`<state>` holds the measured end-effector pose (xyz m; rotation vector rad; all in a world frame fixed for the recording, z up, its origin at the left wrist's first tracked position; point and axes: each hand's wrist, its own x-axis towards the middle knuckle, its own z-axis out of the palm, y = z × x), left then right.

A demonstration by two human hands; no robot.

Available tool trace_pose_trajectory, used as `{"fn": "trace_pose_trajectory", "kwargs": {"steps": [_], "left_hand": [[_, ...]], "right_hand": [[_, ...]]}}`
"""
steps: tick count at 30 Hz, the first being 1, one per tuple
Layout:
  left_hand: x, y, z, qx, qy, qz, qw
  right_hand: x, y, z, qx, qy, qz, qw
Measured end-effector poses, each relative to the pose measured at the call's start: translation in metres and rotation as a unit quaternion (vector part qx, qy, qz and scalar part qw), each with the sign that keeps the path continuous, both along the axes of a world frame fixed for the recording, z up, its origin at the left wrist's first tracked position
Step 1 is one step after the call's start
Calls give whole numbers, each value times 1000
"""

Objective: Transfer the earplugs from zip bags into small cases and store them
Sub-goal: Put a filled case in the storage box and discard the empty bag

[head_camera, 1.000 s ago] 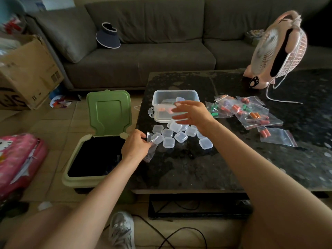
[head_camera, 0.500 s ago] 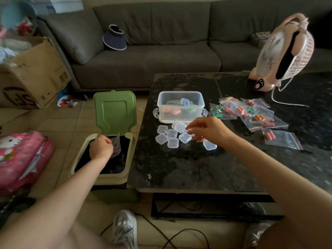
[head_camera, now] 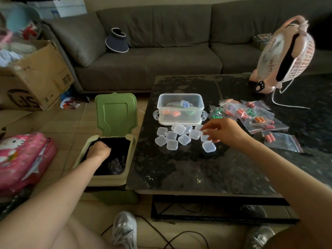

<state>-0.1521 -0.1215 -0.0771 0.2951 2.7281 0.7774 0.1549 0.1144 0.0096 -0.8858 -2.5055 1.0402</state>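
Several small clear cases [head_camera: 171, 136] lie bunched on the black table [head_camera: 197, 169], just in front of a clear storage box [head_camera: 179, 95] that holds filled cases. To its right is a heap of zip bags [head_camera: 251, 115] with coloured earplugs, and one more bag [head_camera: 280, 141] lies nearer. My right hand [head_camera: 222, 131] pinches one clear case [head_camera: 205, 137] at the right of the bunch. My left hand [head_camera: 99, 150] hangs inside the open green bin [head_camera: 111, 180], fingers curled down and hidden. A crumpled empty bag [head_camera: 116, 164] lies in the bin, apart from that hand.
The bin's lid [head_camera: 115, 112] stands open against the table's left edge. A pink fan [head_camera: 285, 56] with a white cord occupies the far right of the table. On the floor are a cardboard box [head_camera: 36, 79], a pink bag [head_camera: 21, 157] and a shoe [head_camera: 124, 229]. A sofa stands behind.
My left hand carried the empty zip bag from the table to the bin, and the bag now lies inside. My right hand drew back from the storage box onto the loose cases.
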Motion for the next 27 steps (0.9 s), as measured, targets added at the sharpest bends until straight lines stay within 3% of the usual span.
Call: {"fn": "trace_pose_trajectory", "kwargs": {"steps": [7, 11, 16, 22, 27], "left_hand": [[69, 55, 57, 121, 89, -157, 976], [117, 71, 73, 207, 59, -227, 950], [148, 89, 78, 227, 41, -268, 935], [165, 101, 87, 249, 37, -289, 924], [169, 102, 86, 258, 15, -294, 920]], "right_hand": [[6, 21, -17, 105, -39, -75, 991], [17, 46, -33, 162, -87, -147, 972], [23, 58, -50, 122, -141, -137, 973], [9, 50, -57, 175, -221, -92, 955], [-2, 53, -58, 156, -269, -93, 946]]}}
